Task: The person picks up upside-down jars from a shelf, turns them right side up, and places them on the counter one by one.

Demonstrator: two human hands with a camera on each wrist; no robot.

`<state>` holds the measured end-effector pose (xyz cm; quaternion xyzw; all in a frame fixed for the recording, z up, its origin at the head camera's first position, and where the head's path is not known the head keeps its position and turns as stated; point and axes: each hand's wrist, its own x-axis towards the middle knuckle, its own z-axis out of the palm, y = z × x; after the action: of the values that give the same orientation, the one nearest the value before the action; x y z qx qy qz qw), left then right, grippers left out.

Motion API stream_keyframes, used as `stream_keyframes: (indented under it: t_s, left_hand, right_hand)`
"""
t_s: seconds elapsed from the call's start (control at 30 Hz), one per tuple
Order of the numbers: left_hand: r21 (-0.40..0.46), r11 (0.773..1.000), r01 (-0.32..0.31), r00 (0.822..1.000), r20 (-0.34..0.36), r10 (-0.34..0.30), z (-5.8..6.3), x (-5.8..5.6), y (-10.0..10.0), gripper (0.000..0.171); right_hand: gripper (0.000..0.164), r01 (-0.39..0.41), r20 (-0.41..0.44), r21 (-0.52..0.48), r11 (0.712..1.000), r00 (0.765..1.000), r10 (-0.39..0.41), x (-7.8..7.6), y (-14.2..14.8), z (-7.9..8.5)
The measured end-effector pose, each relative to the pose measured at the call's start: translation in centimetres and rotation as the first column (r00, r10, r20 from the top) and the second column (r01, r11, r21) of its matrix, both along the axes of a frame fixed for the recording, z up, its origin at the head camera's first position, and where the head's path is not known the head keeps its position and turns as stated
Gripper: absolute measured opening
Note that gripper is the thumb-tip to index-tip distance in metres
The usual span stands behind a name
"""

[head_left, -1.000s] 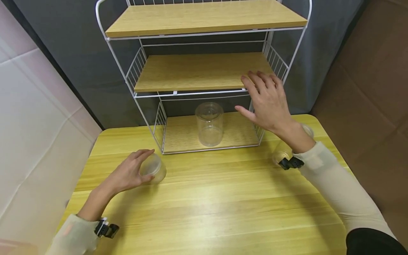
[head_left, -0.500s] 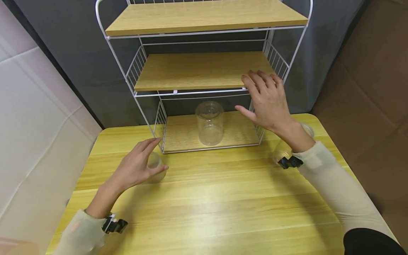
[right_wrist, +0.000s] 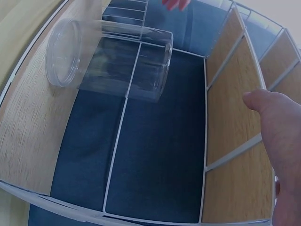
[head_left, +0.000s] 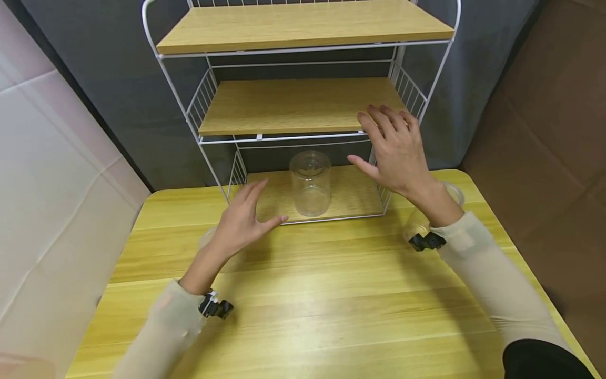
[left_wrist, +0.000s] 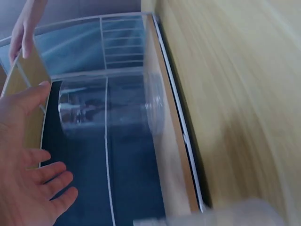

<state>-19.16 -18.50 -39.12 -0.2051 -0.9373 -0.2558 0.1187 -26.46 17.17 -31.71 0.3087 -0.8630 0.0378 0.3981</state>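
A clear upright jar point(head_left: 311, 192) stands on the bottom wooden shelf point(head_left: 357, 195) of a white wire rack. My left hand point(head_left: 239, 221), thumb and fingers spread, holds nothing and hovers at the rack's lower left front, apart from the jar. Behind its wrist, a small clear container point(head_left: 206, 238) on the table is mostly hidden. My right hand point(head_left: 397, 152) has its fingers spread over the right front edge of the middle shelf point(head_left: 303, 105); whether they touch it I cannot tell. Both wrist views show the jar lying sideways in frame.
Behind my right forearm a clear container point(head_left: 415, 225) stands on the yellow wooden table point(head_left: 307, 295), partly covered. The rack's top shelf point(head_left: 303, 26) is above. White wire side rails point(head_left: 408, 89) bound the shelves. A dark cloth hangs behind.
My left hand has moved away from the small container, rightward and forward to the bottom shelf, with nothing in it. The right hand and the jar have stayed in place.
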Motion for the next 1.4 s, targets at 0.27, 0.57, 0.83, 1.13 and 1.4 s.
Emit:
stream_keyframes:
  t_s: [0.27, 0.57, 0.83, 1.13, 1.4]
  left_hand:
    - [0.145, 0.989, -0.041, 0.997, 0.078, 0.030, 0.2, -2.5, 2.9, 0.112]
    - [0.322, 0.942, -0.090, 0.986, 0.164, 0.039, 0.2, -5.2, 6.0, 0.116]
    - [0.393, 0.915, -0.095, 0.989, 0.138, 0.043, -0.5, -6.9, 7.7, 0.112]
    - [0.389, 0.916, -0.094, 0.991, 0.129, 0.046, -0.9, -8.1, 8.4, 0.106]
    - [0.387, 0.913, -0.129, 0.984, 0.166, 0.069, -1.2, -8.3, 8.7, 0.108]
  right_hand:
    - [0.076, 0.012, 0.015, 0.005, 1.000, 1.000, -0.012, 0.0, 0.1, 0.0]
    - [0.076, 0.025, 0.001, -0.006, 1.000, 1.000, -0.025, 0.1, 0.4, 0.0]
    - [0.076, 0.030, -0.003, -0.003, 1.000, 1.000, -0.030, 0.0, 0.2, -0.1]
    - [0.075, 0.023, -0.013, -0.005, 1.000, 1.000, -0.023, -0.1, 0.0, -0.4]
    - [0.075, 0.033, -0.023, -0.004, 0.999, 0.999, -0.034, -0.1, -0.2, -0.4]
